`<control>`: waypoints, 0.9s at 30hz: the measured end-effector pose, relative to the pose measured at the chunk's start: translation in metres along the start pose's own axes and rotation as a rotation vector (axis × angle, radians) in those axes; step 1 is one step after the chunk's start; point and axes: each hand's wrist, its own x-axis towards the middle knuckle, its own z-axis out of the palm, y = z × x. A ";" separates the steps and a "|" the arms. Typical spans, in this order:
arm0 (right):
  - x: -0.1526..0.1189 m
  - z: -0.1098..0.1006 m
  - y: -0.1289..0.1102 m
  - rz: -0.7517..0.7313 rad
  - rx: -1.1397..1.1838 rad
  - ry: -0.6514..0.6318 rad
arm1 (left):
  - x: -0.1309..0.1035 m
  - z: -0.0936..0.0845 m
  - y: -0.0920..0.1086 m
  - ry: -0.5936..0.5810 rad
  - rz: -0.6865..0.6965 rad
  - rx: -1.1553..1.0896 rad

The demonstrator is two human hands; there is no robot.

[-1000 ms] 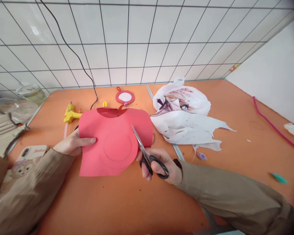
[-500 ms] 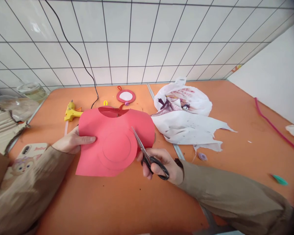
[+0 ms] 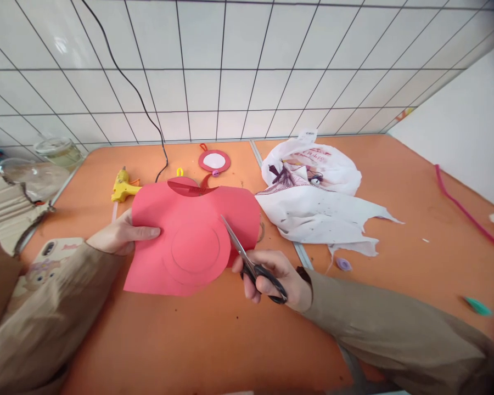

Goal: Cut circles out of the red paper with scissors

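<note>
A large sheet of red paper (image 3: 195, 247) is held above the orange table, with a ring outline drawn on its lower part and a curved opening at its top. My left hand (image 3: 121, 233) grips its left edge, the thumb on top. My right hand (image 3: 274, 277) is closed round the black handles of the scissors (image 3: 253, 271). Their blades point up and left, into the cut beside the drawn ring, and look nearly closed. The fingertips of my right hand are close to the paper's cut edge.
Behind the paper are a yellow glue gun (image 3: 124, 187) and a red-rimmed disc (image 3: 214, 161). A white plastic bag with cloth (image 3: 313, 211) lies right of centre. A phone (image 3: 51, 260) is at the left; a purple roll (image 3: 343, 264) lies near my right sleeve.
The whole view has shifted slightly, moving the background a little to the right. Both hands keep their holds, and the scissors have barely moved against the paper.
</note>
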 end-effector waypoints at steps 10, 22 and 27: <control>-0.001 0.000 -0.001 0.037 -0.011 0.011 | -0.001 -0.001 0.002 0.018 0.018 0.071; -0.001 0.000 -0.003 0.085 -0.018 0.020 | -0.004 0.000 0.008 0.011 -0.018 0.010; -0.001 0.001 -0.003 0.099 -0.007 0.024 | -0.004 -0.002 0.009 0.015 -0.031 0.037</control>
